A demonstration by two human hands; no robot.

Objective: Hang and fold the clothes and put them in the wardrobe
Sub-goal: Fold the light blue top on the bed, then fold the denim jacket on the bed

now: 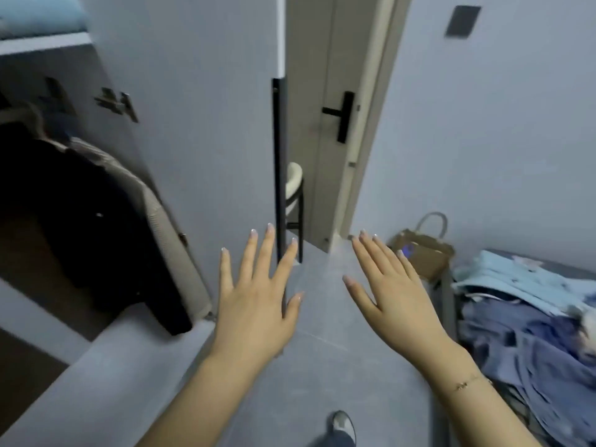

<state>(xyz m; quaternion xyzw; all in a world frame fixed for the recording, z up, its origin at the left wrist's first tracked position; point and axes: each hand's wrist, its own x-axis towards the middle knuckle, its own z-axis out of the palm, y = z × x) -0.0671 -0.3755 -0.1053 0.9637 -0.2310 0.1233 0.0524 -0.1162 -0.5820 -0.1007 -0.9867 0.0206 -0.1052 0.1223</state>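
A person stands on a grey floor point(322, 366) with both arms stretched forward, palms down. The left hand point(254, 304) and the right hand point(396, 301) both have straight, spread fingers and hold nothing. To the left, the wardrobe point(42, 43) stands open, its door point(193, 124) swung outward; inside, a dark garment point(80, 221) and a grey knitted one point(161, 221) already hang, their length running top to bottom and slanting in this wide view. At the right edge, a heap of blue clothes point(522, 343) lies crumpled on a bed, with no clear direction or long axis. The task looks partly done at most: some items hang, while the heap awaits folding or hanging. A paper bag point(422, 253) sits beyond the heap.
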